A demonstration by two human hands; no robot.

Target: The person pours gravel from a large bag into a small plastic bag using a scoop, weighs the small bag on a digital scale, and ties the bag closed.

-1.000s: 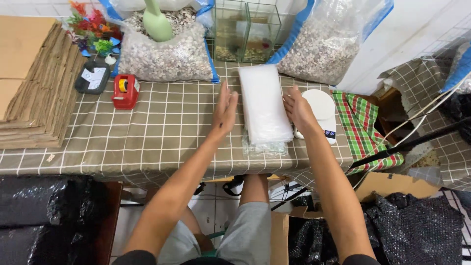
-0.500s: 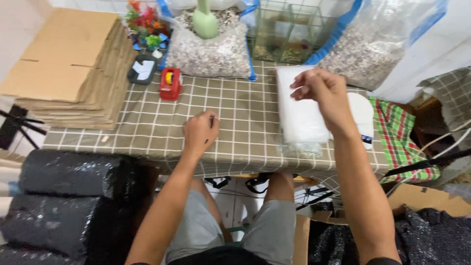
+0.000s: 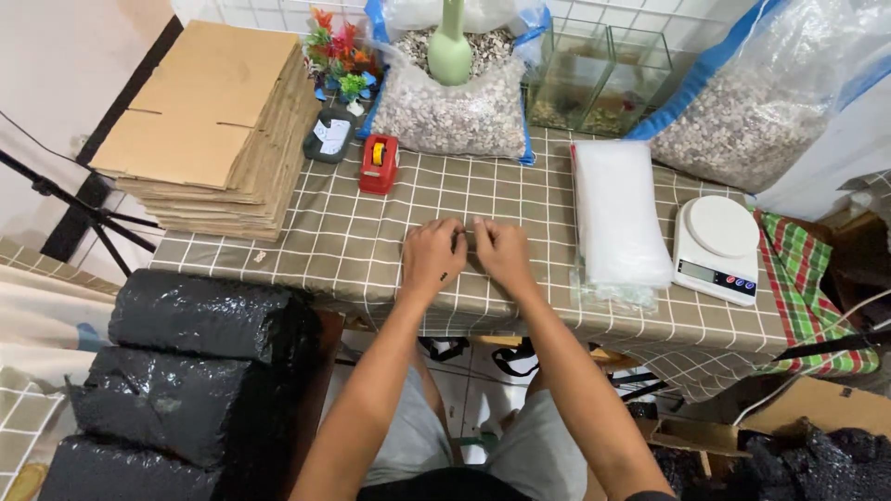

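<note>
Plastic bags (image 3: 617, 218), clear and stacked flat, lay on the checked table (image 3: 278, 241) just to the right of the person's two hands, the stack's long axis running away from the body toward the back wall. In the head view, the left hand (image 3: 432, 258) and right hand (image 3: 501, 252) met at the table's middle, fingertips pinched together on something too thin and clear to identify; whether it was a single bag could not be told. The right hand sat nearer the stack.

A white kitchen scale (image 3: 719, 237) stood beside the stack's far side, with a red-and-green plaid cloth (image 3: 798, 269) past it. A red tape dispenser (image 3: 379, 163) and a pile of flattened cardboard boxes (image 3: 218, 121) occupied the left. Open sacks of gravel (image 3: 455, 111), a pale green vase (image 3: 451, 46), small glass tanks (image 3: 599, 79) and plastic aquarium plants (image 3: 339, 51) lined the rear. Black wrapped bundles (image 3: 200, 320) were stacked on the floor at the left.
</note>
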